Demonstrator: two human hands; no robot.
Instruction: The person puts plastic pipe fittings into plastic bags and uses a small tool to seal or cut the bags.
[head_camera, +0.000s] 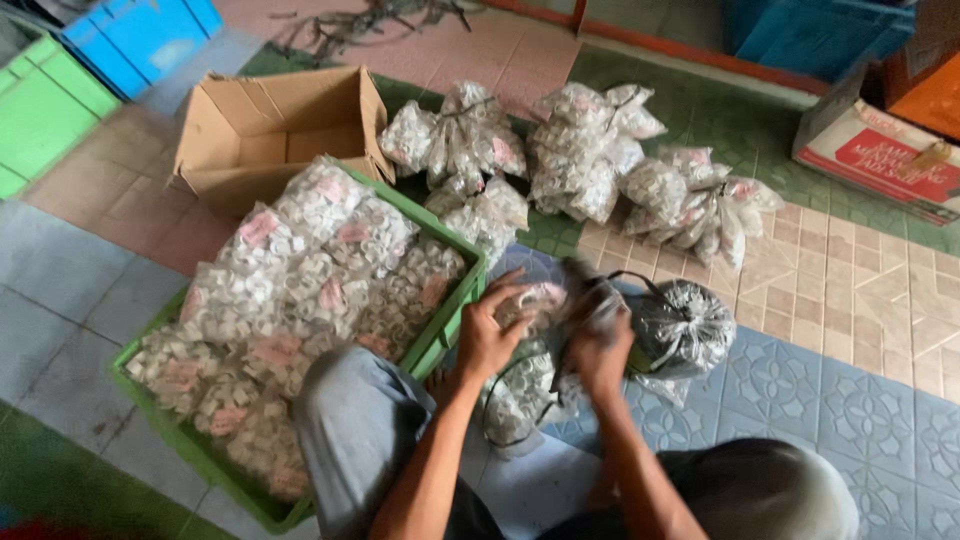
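My left hand (490, 335) grips the top of a clear plastic bag (522, 395) filled with small white pieces, which rests on the floor between my knees. My right hand (598, 345) is blurred and closes on the same bag's neck beside the left hand. A black cord loops around the bag. Another filled bag (685, 328) lies just right of my right hand.
A green crate (452, 320) heaped with similar packets with pink labels stands at my left. Behind it is an open cardboard box (262, 130). Tied bundles of bags (590, 150) lie on the tiled floor ahead. Blue crates and a printed carton (880, 150) sit at the edges.
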